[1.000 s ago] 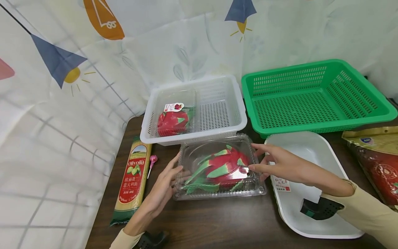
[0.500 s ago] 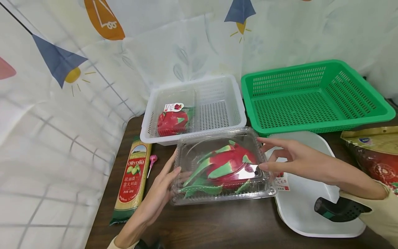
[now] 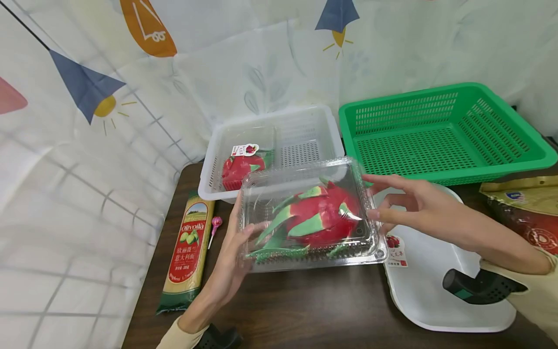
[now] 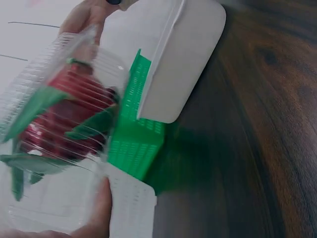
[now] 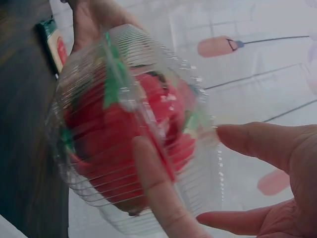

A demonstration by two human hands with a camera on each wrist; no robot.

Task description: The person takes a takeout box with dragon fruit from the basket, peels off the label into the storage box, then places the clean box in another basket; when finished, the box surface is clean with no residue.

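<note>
In the head view, it's two hands on one clear box (image 3: 263, 194): the left hand (image 3: 226, 266) has its grip on the left end, thumb over the side, while the right hand (image 3: 418, 208) takes the opposite end with thumb and fingers. The dragon fruit (image 3: 324, 213) sits inside, right between the two grips, red body toward the right hand, green leaf tips reaching to the left. The box is up above the table (image 3: 305, 305), its far edge crossing in front of the white basket (image 3: 301, 154). Green basket (image 3: 423, 150) back on the right, white tray (image 3: 436, 281) under the right forearm, pasta packet (image 3: 187, 252) and lollipop (image 3: 216, 222) over by the left hand!

Across to the left wrist: the box runs up slanted from the left thumb at the bottom to the right hand at the top, fruit in the middle, both baskets and the tray beyond.

And the right wrist: a little blurred, but one finger lies along the ridged end wall, the thumb or another finger touches the edge, and the fruit is just behind that plastic, the left hand at the far end.
</note>
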